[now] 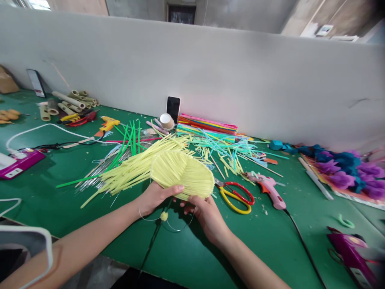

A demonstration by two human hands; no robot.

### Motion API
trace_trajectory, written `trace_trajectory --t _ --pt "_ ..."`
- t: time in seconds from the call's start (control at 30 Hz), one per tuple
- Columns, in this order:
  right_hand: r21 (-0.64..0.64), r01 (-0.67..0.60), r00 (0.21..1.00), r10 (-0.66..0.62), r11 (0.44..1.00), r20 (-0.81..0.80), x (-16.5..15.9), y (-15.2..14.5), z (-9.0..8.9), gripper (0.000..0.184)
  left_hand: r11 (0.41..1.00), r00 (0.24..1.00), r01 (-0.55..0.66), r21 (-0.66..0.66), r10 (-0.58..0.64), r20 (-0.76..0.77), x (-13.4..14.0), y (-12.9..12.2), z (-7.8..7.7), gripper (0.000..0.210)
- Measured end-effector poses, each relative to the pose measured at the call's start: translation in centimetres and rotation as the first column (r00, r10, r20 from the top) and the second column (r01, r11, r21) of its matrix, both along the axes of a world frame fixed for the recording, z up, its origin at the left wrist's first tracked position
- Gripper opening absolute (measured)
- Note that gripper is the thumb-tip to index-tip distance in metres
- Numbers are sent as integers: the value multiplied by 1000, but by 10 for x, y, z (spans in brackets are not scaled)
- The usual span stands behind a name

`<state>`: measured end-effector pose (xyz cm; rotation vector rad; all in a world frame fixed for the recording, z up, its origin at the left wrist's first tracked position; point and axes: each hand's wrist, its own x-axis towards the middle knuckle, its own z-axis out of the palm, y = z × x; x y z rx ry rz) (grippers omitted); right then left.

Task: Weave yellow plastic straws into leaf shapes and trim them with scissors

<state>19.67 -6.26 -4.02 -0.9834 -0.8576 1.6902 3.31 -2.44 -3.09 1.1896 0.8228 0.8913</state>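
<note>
Both hands hold a pale yellow two-lobed piece [197, 176], made of chenille stems laid side by side. My left hand [155, 198] grips its lower left edge, thumb on the front face. At the lower right edge, my right hand [204, 212] pinches it between thumb and fingers. Beneath the piece hangs a thin looping wire with a small yellow pompom-like ball [164, 216]. Just behind lies a heap of loose yellow chenille stems [129, 170]. Scissors [237, 198] with red and yellow handles lie right of the piece, their blades partly hidden.
A pink glue gun [272, 192] trails its cord at right; a yellow glue gun [108, 123] lies back left. Colourful stems [207, 124], a phone [173, 107] and a tape roll [166, 120] sit by the white partition [192, 68]. Purple power strips [22, 162] flank the green table.
</note>
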Motion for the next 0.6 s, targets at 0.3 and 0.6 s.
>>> trace_trajectory --t 0.3,0.6 --pt "12 55 998 -55 998 -29 4 3 1 27 997 997 -70 -25 71 20 -1 2 -2 29" --pt "43 82 994 -85 996 68 9 6 3 37 965 987 -117 -234 139 78 -2 4 0 36"
